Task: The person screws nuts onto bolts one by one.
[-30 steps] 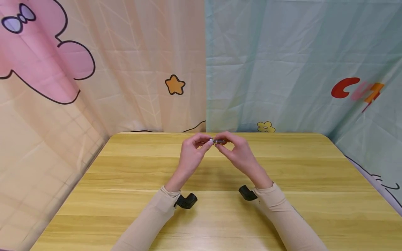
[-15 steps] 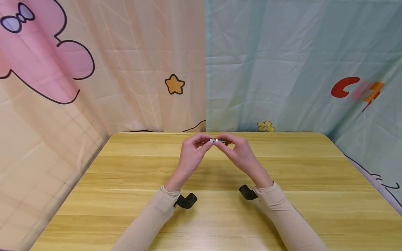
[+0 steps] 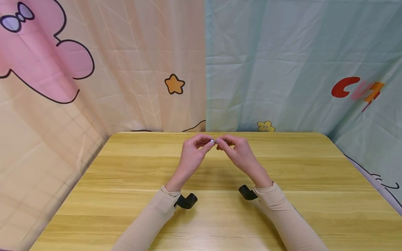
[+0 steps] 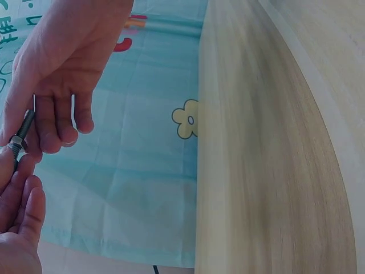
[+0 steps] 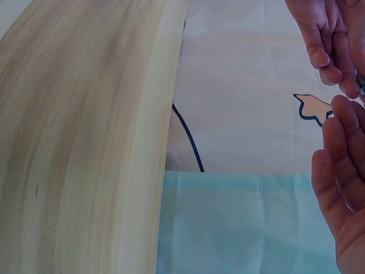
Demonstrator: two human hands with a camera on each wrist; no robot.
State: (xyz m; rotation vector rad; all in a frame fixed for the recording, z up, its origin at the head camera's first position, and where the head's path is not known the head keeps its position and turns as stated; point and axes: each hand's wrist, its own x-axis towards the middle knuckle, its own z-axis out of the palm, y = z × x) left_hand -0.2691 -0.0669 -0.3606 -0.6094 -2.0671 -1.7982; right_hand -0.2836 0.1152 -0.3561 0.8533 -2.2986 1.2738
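Above the far part of a pale yellow wood-grained bench (image 3: 213, 216), a person's left hand (image 3: 191, 152) and right hand (image 3: 240, 152) face each other, fingers of both pinching a slim dark-grey threaded metal bolt (image 4: 26, 120) between them; a small silvery metal nut (image 4: 17, 140) sits around it.

Small dark grey metal bolt (image 4: 26, 121), threaded along the bit you can see, lying roughly crosswise between the two pinches. One end is tucked in the fingertips of the left hand (image 3: 192, 150), so can't tell you what the head looks like. There's a silvery nut (image 4: 16, 141) on the shaft, partway along, sitting between the thumb and fingertips of the right hand (image 3: 237, 150). Past the nut, bare thread sticks out toward the right palm. Whole thing's held up, slightly slanted in the left wrist view.
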